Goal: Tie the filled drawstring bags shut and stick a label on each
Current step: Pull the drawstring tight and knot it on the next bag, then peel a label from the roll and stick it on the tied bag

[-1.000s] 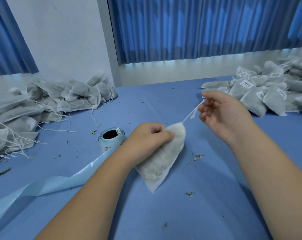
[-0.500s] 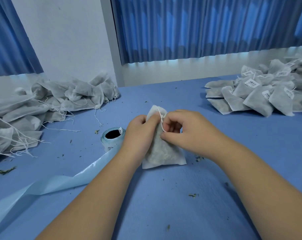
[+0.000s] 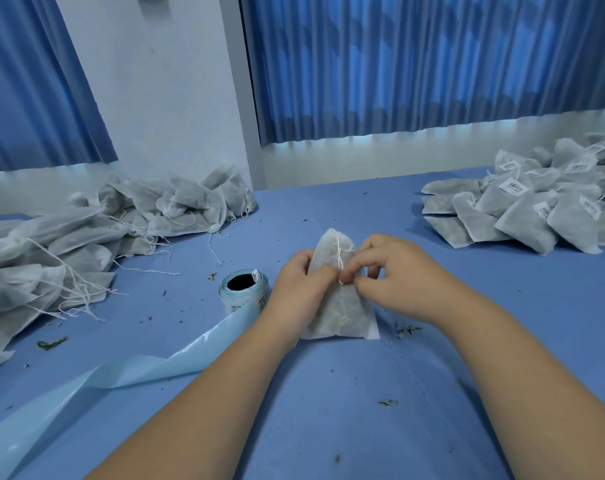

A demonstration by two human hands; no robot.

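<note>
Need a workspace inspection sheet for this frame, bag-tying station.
Surface: blue table, dotted with herb crumbs.
Job's things: bag standing upright, no label seen; drawstring down its front; label roll to its left; unlabelled pile far left; labelled pile far right.
Clutter: backing strip trailing from the roll.
Hands: left hand grips the bag; right hand pinches the drawstring.
Cables: nothing seen.
Surroundings: blue curtains, white wall.

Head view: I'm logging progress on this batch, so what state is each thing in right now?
Bag: filled, upright on the table, no label showing.
Drawstring: hanging down the bag's front, pinched.
Left hand: grips the bag.
Right hand: pinches the drawstring.
Label roll: on end, backing strip trailing.
Left pile: strings loose, unlabelled.
Right pile: labelled.
</note>
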